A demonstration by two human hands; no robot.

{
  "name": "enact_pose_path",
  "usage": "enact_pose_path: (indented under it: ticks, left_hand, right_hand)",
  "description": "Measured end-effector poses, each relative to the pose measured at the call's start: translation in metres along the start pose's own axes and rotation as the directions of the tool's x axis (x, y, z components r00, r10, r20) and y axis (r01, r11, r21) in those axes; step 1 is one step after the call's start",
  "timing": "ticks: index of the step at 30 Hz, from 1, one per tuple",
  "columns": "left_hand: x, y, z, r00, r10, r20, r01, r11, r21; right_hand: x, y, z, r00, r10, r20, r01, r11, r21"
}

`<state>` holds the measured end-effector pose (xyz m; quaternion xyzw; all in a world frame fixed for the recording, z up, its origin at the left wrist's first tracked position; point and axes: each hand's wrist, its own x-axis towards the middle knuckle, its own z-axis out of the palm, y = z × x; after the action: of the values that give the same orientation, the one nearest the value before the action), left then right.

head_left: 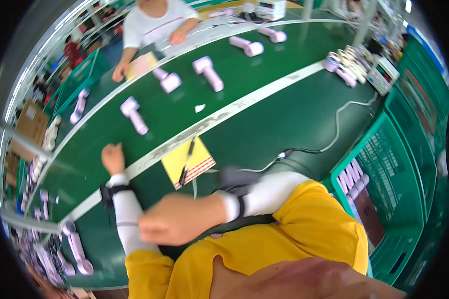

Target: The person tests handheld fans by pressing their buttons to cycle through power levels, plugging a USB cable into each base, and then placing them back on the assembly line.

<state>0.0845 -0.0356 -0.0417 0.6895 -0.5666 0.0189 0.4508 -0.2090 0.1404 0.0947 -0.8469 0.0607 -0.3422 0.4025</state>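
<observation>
My left hand [113, 158] reaches over the green conveyor belt just past its pale edge strip, fingers curled in and no object visible in it. The closest piece is a lilac hair-dryer-shaped unit [134, 115] with a cylindrical head and a handle, lying farther out and apart from the hand. My right hand [179, 219], smeared by motion, crosses above my left forearm near my body; its fingers look folded, and nothing shows in them. A yellow card [188, 160] with a black pen [187, 162] across it lies beyond my right hand.
More lilac units [208, 74] are spread along the belt, with a cluster [75, 249] at lower left. Green crates [384, 189] stand at right, one holding lilac parts. A white cable [336, 124] runs to a meter box [382, 74]. Across the belt sits another person [157, 25].
</observation>
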Motion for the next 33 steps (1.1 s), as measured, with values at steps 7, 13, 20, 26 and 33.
enact_pose_path:
  ticks: [7, 13, 20, 26, 33]
  left_hand:
    - [-0.016, -0.007, -0.028, 0.985, -0.173, 0.012, 0.173, 0.98, -0.102]
    - [-0.022, 0.018, -0.017, 0.978, 0.167, 0.126, -0.199, 0.93, 0.308]
    - [-0.024, 0.023, -0.012, 0.971, 0.183, 0.153, -0.208, 0.964, 0.168]
    - [-0.028, 0.029, 0.001, 0.985, 0.151, 0.079, -0.166, 0.951, 0.262]
    - [-0.023, 0.022, 0.001, 0.983, 0.048, 0.178, -0.113, 0.919, 0.377]
  right_hand:
    - [-0.02, 0.051, 0.084, 0.796, 0.015, 0.605, 0.07, 0.991, -0.116]
    - [-0.019, 0.053, 0.085, 0.81, 0.033, 0.585, 0.012, 0.997, -0.073]
    - [-0.025, 0.058, 0.084, 0.823, 0.01, 0.568, 0.03, 0.998, -0.061]
    - [-0.027, 0.062, 0.084, 0.825, -0.018, 0.565, 0.041, 0.999, -0.028]
    - [-0.028, 0.065, 0.085, 0.827, -0.027, 0.561, 0.041, 0.999, -0.011]
